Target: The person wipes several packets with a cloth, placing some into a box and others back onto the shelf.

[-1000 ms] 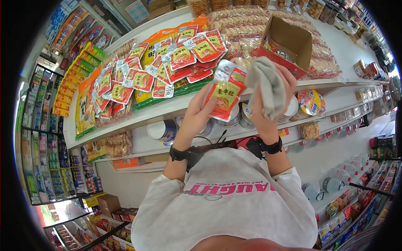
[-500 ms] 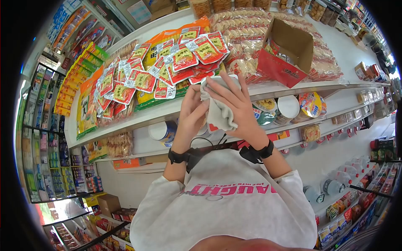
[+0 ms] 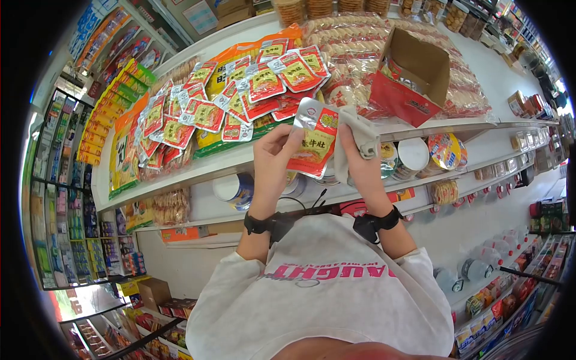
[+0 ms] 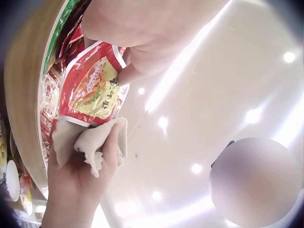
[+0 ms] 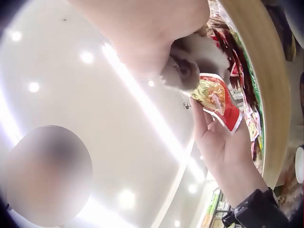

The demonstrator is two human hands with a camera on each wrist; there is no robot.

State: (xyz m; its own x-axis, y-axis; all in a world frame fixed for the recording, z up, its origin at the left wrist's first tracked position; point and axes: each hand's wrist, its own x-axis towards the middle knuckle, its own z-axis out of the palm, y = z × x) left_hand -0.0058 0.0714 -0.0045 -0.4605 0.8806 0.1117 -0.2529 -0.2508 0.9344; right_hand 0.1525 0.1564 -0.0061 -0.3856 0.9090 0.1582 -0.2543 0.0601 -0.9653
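In the head view my left hand (image 3: 271, 157) pinches a red and silver snack packet (image 3: 314, 141) by its left edge, thumb on the printed face. My right hand (image 3: 361, 168) holds a crumpled grey-white cloth (image 3: 362, 133) against the packet's right edge. The left wrist view shows the cloth (image 4: 90, 137) bunched under the right thumb at one end of the packet (image 4: 92, 92). From the right wrist, the left fingers (image 5: 202, 118) lie behind the packet (image 5: 221, 102). Similar packets (image 3: 264, 84) lie heaped on the shelf beyond the hands.
An open red cardboard box (image 3: 408, 96) with a few packets inside stands on the shelf to the right. Bagged round biscuits (image 3: 342, 54) lie behind it. The shelf's front edge (image 3: 240, 159) runs just beyond the hands, with tubs (image 3: 413, 157) on the level below.
Half a second ago the right hand lay spread with the cloth over the packet's face. It has since moved right to the packet's edge, uncovering the front. The left hand keeps its hold.
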